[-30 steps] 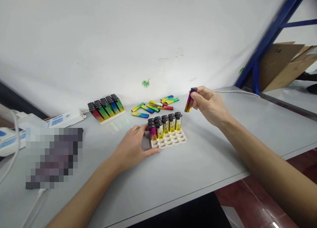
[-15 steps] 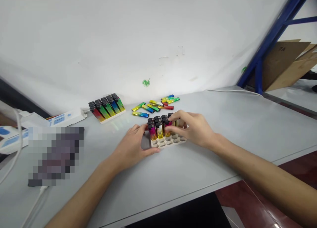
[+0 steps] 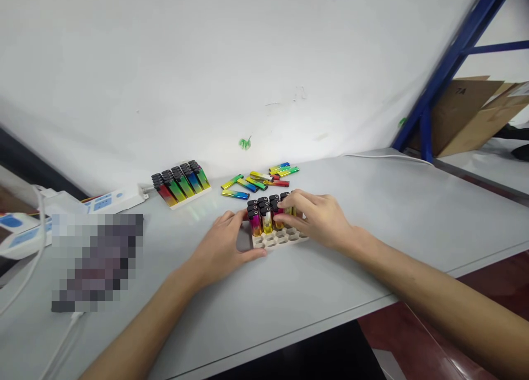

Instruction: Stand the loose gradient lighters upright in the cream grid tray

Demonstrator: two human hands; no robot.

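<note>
Nearest, at the bottom, the front edge of the grey table [image 3: 330, 292] runs above a dark red floor [image 3: 417, 336]. On the near left lies a dark, pixelated flat object [image 3: 99, 264], with a white cable [image 3: 61, 338] leading from its near end.

Farther in, the left hand [image 3: 221, 242] curves around the left end of a cream-coloured tray with rows of slots [image 3: 270, 241], thumb at the near left corner and fingers by the far left side; it is spread rather than clenched. The tray sits on the table between the hands, its near slots bare and its far rows holding upright lighters with black tops. The right hand [image 3: 324, 217] grasps a shiny magenta-and-gold lighter [image 3: 278, 217] between thumb and fingers, upright over the tray; whether its base is fully seated I cannot tell. To its left stand a clear yellow lighter [image 3: 267, 221] and a magenta-and-orange lighter [image 3: 256, 224].

Beyond the tray lie loose metallic multicoloured lighter sleeves [image 3: 241, 185]. Far left, a pale tray [image 3: 190, 198] holds rows of black-topped multicoloured lighters [image 3: 179, 182], beside a white power strip [image 3: 119, 198]. Behind rises the white wall [image 3: 206, 66]; far right are a blue metal frame [image 3: 448, 66] and brown cardboard boxes [image 3: 475, 115].
</note>
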